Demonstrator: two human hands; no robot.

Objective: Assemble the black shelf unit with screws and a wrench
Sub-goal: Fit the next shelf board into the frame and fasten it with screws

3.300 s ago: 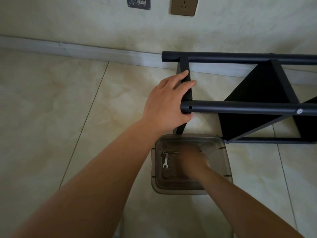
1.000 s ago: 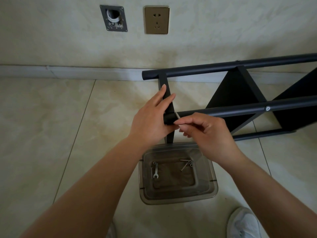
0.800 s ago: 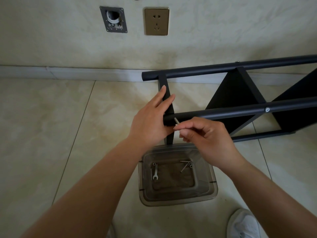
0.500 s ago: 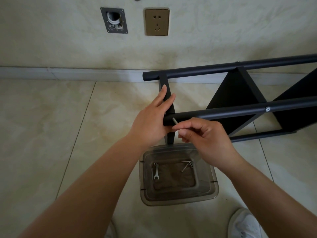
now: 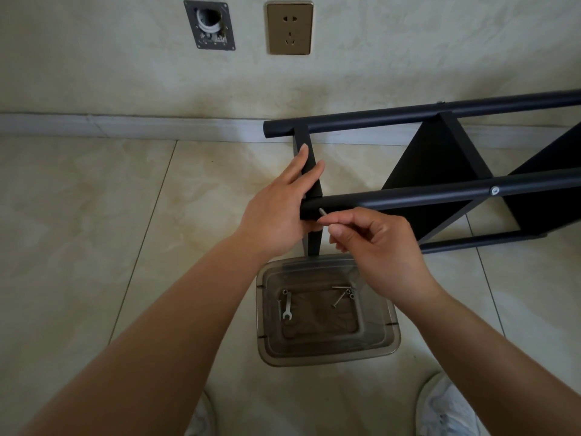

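The black shelf unit (image 5: 440,158) lies on its side on the floor by the wall. My left hand (image 5: 279,209) grips the end of its near tube (image 5: 393,196), with the fingers lying along a black crossbar (image 5: 309,171). My right hand (image 5: 371,237) pinches a silver screw (image 5: 322,212) whose tip is at the side of the tube's end. A small silver wrench (image 5: 287,308) and a few loose screws (image 5: 342,294) lie in a smoky clear plastic tray (image 5: 327,350) on the floor below my hands.
A fitted screw head (image 5: 495,190) shows further along the near tube. The wall behind has a brass socket (image 5: 289,28), a grey plate with a hole (image 5: 209,25) and a skirting board (image 5: 125,127). My white shoes (image 5: 446,407) are at the bottom edge.
3.3 s ago my right hand was in the tray; it has since come up with a screw to the tube's end. In the last second the screw's tip settled against the tube. My left hand kept its hold.
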